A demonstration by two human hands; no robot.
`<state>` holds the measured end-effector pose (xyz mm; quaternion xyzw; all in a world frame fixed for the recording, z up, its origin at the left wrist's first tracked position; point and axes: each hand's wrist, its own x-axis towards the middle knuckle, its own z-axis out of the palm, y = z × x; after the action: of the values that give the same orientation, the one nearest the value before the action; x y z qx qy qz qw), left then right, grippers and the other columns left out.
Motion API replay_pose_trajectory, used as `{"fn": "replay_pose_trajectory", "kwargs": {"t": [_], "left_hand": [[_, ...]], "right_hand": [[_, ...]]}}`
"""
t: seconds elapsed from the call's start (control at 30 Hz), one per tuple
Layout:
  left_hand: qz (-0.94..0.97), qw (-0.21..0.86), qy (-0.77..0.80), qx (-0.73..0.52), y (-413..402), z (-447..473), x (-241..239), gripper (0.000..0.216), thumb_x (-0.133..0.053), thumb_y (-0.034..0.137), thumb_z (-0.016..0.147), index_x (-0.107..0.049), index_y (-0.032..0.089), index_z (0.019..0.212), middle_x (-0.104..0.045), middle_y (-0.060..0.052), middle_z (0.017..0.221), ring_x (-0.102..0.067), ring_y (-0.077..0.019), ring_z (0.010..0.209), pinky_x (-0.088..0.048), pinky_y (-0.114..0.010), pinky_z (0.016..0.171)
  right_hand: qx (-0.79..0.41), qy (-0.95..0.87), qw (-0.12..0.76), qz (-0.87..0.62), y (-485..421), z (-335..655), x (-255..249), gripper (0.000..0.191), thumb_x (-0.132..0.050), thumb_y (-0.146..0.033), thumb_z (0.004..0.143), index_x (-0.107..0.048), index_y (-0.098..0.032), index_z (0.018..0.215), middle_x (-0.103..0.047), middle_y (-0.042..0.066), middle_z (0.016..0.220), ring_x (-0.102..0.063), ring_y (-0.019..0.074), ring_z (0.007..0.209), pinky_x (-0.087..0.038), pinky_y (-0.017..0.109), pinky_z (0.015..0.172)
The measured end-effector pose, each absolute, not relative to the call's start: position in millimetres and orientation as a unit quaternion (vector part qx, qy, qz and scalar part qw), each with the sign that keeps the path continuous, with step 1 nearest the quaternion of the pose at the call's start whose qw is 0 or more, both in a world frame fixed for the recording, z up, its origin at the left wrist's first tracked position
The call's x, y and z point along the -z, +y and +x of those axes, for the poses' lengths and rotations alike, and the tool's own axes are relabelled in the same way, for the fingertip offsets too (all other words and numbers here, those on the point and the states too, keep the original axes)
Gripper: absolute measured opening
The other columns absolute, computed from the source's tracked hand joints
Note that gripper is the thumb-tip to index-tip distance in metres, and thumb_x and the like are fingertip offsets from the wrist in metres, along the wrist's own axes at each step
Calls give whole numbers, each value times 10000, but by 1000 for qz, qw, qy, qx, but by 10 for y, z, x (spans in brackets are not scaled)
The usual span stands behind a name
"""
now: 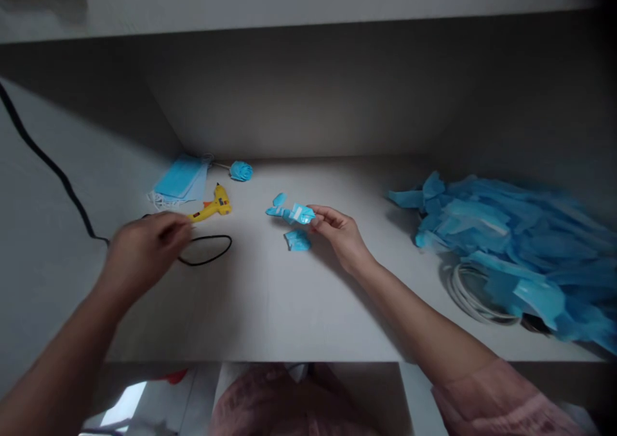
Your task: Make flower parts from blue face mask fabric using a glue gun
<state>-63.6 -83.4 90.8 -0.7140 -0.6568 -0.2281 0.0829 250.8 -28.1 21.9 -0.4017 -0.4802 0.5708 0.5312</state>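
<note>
My right hand [337, 233] pinches the edge of a blue fabric piece [302, 214] with pale, shiny patches. Small blue cut pieces lie around it: a leaf-shaped one [279, 199] just beyond and a squarish one [297, 240] nearer me. On the left, my left hand [149, 243] hangs over the table with its fingers curled, smeared by motion. Whether anything is between those fingers cannot be made out. A yellow glue gun [219, 203] lies just past its fingertips, partly behind the hand in this view.
A blue fabric rose [241, 171] on a stick lies at the back, beside stacked blue face masks [180, 177]. A black cable [207, 263] loops near my left hand. A large heap of blue fabric [511, 224] and a coiled white cable [465, 294] sit right. A shelf edge overhangs.
</note>
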Motion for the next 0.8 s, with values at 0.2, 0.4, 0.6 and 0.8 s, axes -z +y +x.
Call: {"fn": "replay_pose_trajectory", "kwargs": {"t": [0.2,0.4,0.6,0.8], "left_hand": [[-701,203,-666,153,-1238,-1608,-357,216,-515,363,841,-657,260,714,-596,8,585,-466,-154,463,-271,-230,452],[-649,293,-673,201,-1347,-1290,-401,210,-485,313,863,-661,237,947,-609,-83,869,-580,-283,806,-420,-347,602],[-708,71,-610,350,-1012,-260,-614,295,-551,364,847,-643,213,1083,-643,-84,1080,-593,-271,1020,-485,-422,868],[-638,-385,-542,387,-426,571,-534,369,-557,408,792,-641,174,1065,-686,-79,965,-615,-172,800,-471,-274,657]], "right_hand": [[-589,-483,523,-382,-308,2501,-249,281,-711,-321,709,-731,-168,944,-638,22,757,-521,121,675,-427,307,686],[-591,-489,518,-379,-305,2501,-206,297,-727,-348,704,-744,-182,950,-650,27,766,-537,130,683,-439,318,699],[-607,-483,510,-373,-303,2485,-190,270,-742,-332,705,-754,-205,944,-670,35,802,-560,127,701,-447,325,730],[-607,-473,511,-383,-311,2489,-227,311,-777,-368,671,-747,-183,920,-679,30,768,-565,131,693,-452,321,727]]}}
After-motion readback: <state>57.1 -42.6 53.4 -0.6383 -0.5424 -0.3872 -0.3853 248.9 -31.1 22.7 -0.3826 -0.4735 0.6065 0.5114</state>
